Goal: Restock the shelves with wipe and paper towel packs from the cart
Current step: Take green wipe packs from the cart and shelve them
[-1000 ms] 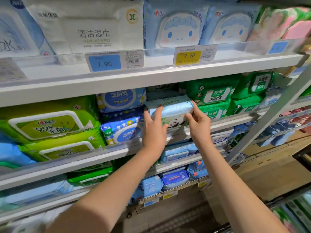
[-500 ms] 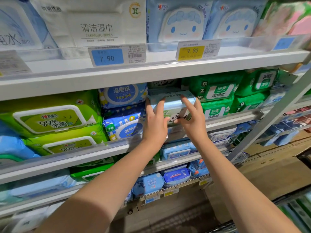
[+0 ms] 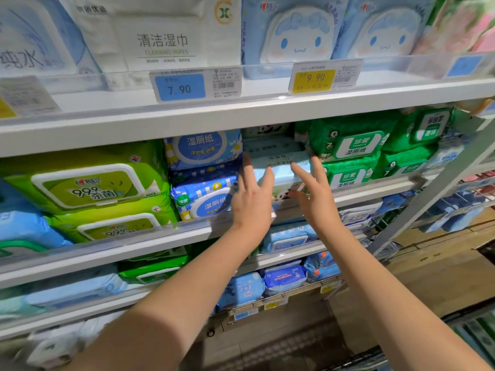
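Note:
A pale blue wipe pack with a panda print [image 3: 281, 170] lies in the middle shelf's slot, between blue wipe packs [image 3: 203, 199] on its left and green wipe packs [image 3: 351, 145] on its right. My left hand [image 3: 251, 199] has straight fingers laid against the pack's left front. My right hand [image 3: 313, 194] has spread, straight fingers touching its right front. Neither hand curls round the pack. More panda packs [image 3: 267, 140] sit stacked behind and above it.
The shelf rail [image 3: 134, 234] runs in front of lime green packs [image 3: 88, 188]. The upper shelf [image 3: 241, 113] carries white and cartoon-face packs with price tags 7.90 and 9.90. Lower shelves hold blue packs [image 3: 284, 279]. A cart edge [image 3: 476, 336] shows at the bottom right.
Both hands let go of the panda pack after gripping its sides; it has gone deeper into the slot, and their fingers are now straight against its front.

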